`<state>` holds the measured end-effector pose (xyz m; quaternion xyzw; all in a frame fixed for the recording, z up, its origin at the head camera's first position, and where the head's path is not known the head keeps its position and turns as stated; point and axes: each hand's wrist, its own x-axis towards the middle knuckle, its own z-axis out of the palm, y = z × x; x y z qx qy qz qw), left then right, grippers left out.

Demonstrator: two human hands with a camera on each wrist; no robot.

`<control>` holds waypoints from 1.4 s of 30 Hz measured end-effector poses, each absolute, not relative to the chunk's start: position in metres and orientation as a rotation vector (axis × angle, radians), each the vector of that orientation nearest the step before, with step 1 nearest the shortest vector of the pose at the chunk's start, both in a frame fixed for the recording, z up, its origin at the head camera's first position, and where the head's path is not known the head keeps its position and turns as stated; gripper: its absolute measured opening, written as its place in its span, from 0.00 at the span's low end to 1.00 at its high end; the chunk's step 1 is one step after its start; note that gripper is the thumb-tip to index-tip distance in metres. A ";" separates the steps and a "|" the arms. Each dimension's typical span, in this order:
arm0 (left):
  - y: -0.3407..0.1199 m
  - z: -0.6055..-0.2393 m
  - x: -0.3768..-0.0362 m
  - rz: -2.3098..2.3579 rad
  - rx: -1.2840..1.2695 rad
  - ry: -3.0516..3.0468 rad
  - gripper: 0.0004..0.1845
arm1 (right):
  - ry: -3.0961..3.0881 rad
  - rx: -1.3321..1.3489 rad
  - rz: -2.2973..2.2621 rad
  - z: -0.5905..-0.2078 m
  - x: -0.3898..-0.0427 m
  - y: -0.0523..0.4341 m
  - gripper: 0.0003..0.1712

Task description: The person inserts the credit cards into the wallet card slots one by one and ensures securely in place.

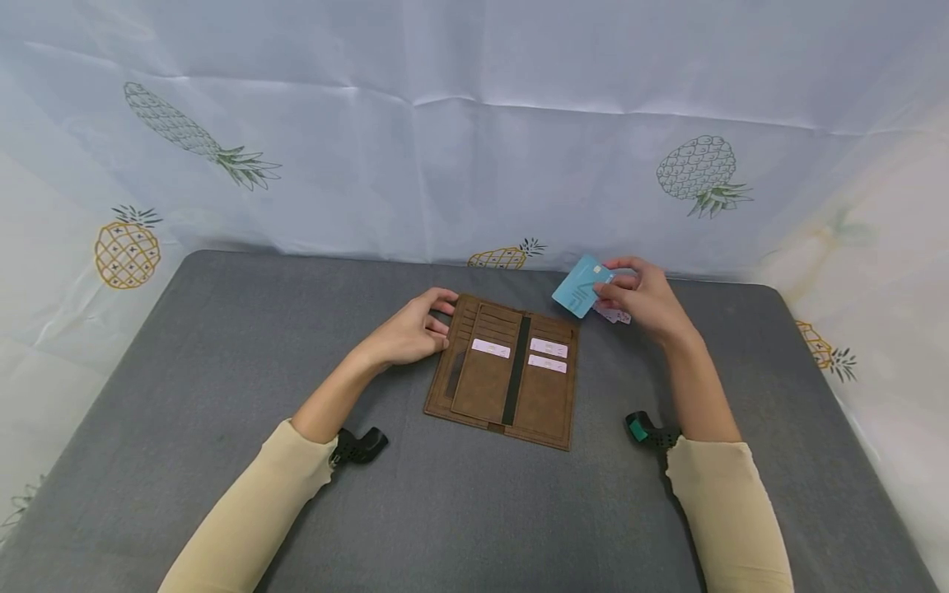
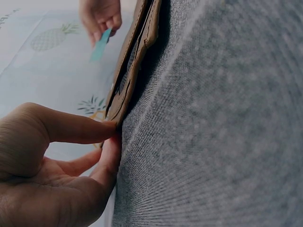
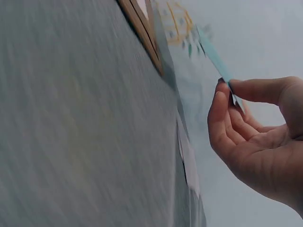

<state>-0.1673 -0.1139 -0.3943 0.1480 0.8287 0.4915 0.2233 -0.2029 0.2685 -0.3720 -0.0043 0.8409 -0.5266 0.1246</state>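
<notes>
A brown bifold wallet (image 1: pixel 482 390) lies spread out on the grey table, with card slots on both halves and a dark band down the middle. My left hand (image 1: pixel 417 329) pinches its upper left edge; in the left wrist view, the thumb and a finger meet at the wallet's rim (image 2: pixel 124 101). One pinkish card (image 1: pixel 491 348) peeks from a left slot, and two more, an upper card (image 1: pixel 549 347) and a lower card (image 1: pixel 547 364), from right slots. Between thumb and fingers, my right hand (image 1: pixel 643 298) holds a light blue chip card (image 1: pixel 580 288) above the table.
Beneath the right hand, pinkish cards (image 1: pixel 619 316) lie on the table (image 1: pixel 296 313) beyond the wallet's upper right corner. A white cloth with pineapple prints (image 1: pixel 697 169) hangs behind the table's far edge. Black devices are strapped at both wrists.
</notes>
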 end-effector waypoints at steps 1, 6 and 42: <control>-0.114 -0.394 -0.167 1.357 0.408 2.288 0.37 | 2.440 -0.028 -1.544 -0.371 -0.202 0.262 0.32; -0.114 -0.394 -0.168 1.358 0.409 2.284 0.37 | 2.390 -0.123 -1.589 -0.373 -0.198 0.232 0.28; -0.113 -0.395 -0.168 1.381 0.427 2.272 0.37 | 2.403 -0.463 -1.286 -0.385 -0.179 0.178 0.18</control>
